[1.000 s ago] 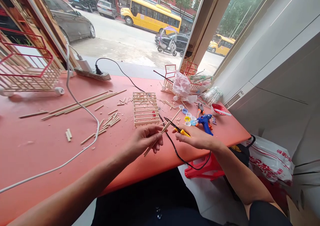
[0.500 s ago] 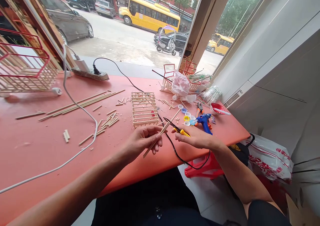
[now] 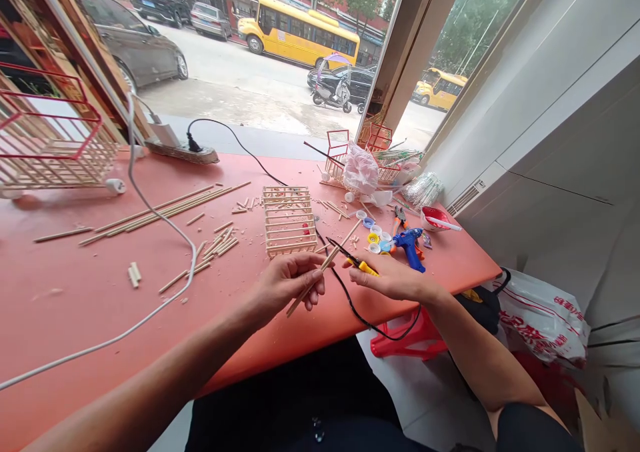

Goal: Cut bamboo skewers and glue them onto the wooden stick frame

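Observation:
My left hand point(image 3: 295, 280) is closed on thin wooden sticks point(image 3: 330, 257), pinched between thumb and fingers and slanting up to the right. In my right hand point(image 3: 387, 275) is a pair of pliers point(image 3: 361, 263) with yellow handles and dark, narrow jaws. The jaws lie across the sticks, just beyond my left fingertips; whether they bite on the wood I cannot tell. Right behind my left hand stands a small slatted frame point(image 3: 289, 222) of glued sticks. Cut stick pieces point(image 3: 220, 244) are scattered to its left.
Long sticks point(image 3: 165, 212) lie at the left, under a white cable point(image 3: 175, 222). A blue glue gun point(image 3: 411, 244), bottle caps point(image 3: 374, 238) and orange-handled pliers point(image 3: 399, 220) lie at the right. A black cord point(image 3: 350, 302) hangs over the table edge. A stick-built cart point(image 3: 55, 149) stands far left.
Both hands, the sticks and the pliers hold nearly the same position. Only a slight shift of the camera view shows.

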Available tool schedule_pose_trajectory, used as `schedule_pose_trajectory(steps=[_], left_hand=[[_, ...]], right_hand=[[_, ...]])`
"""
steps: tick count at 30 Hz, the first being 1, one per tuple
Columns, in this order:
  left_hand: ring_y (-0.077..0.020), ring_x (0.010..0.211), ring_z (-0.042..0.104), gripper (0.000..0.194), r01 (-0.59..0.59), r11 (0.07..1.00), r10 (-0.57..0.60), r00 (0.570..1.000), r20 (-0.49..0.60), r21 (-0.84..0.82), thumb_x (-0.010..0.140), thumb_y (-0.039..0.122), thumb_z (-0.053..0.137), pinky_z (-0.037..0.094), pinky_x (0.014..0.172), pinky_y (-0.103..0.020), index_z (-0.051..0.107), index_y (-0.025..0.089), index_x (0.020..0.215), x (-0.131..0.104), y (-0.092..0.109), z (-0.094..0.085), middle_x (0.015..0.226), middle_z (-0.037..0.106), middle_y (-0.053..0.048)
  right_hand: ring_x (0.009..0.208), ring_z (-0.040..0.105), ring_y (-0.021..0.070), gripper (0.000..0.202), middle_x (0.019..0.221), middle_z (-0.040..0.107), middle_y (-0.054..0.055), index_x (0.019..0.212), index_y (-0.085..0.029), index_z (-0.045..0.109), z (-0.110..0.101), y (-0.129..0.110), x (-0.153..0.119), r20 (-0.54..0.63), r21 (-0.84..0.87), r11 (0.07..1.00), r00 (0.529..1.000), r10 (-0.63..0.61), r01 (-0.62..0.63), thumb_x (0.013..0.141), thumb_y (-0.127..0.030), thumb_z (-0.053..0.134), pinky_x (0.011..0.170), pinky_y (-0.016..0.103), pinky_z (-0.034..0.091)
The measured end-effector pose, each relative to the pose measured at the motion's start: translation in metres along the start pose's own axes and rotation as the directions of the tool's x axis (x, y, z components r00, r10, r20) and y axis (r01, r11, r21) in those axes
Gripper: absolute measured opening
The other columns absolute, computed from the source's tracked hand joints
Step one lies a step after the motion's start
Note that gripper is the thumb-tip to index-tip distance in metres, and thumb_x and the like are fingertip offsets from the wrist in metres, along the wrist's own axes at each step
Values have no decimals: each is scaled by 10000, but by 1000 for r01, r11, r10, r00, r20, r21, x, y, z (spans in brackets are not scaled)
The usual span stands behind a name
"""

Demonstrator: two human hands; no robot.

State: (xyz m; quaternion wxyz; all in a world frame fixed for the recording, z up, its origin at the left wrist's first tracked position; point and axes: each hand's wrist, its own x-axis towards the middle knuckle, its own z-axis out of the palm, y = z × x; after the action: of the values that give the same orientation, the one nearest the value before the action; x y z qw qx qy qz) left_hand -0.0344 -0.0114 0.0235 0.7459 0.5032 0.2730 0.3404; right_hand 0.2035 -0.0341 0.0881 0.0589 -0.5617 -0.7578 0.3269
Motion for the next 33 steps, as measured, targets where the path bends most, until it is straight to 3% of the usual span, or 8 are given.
schedule_pose_trajectory(steps=[8,14,21,33], left_hand=[[-122,487,628,561,-45,999,45,999,10,27,774,570,820,530,471,-240,682,121,1081,6,-14,-7,649,676,-10],[-130,474,625,563,-43,999,43,999,-5,19,772,571,815,518,451,-243,684,127,1092,11,-28,-11,640,678,-14],[-124,487,627,550,-25,999,25,1000,6,47,785,576,798,510,452,-228,689,126,1083,12,-28,-10,657,680,-20],[-111,502,620,531,80,995,-80,997,-2,57,753,537,835,485,464,-210,658,124,1036,5,-15,-1,659,686,-10]], right_hand=[[855,606,221,501,929,664,53,979,-181,624,2,-1,0,-7,-9,1000,1000,3,-3,983,-650,449,784,335,465],[864,587,215,455,905,659,42,966,-193,642,7,3,1,-82,-41,999,996,-39,35,980,-622,493,793,325,442],[741,498,166,455,785,568,12,813,-190,552,20,12,3,-153,-90,995,987,-56,42,991,-596,453,685,293,365],[631,471,136,372,686,559,-5,757,-198,532,34,21,2,-240,-119,993,970,-40,11,982,-493,527,616,281,309]])
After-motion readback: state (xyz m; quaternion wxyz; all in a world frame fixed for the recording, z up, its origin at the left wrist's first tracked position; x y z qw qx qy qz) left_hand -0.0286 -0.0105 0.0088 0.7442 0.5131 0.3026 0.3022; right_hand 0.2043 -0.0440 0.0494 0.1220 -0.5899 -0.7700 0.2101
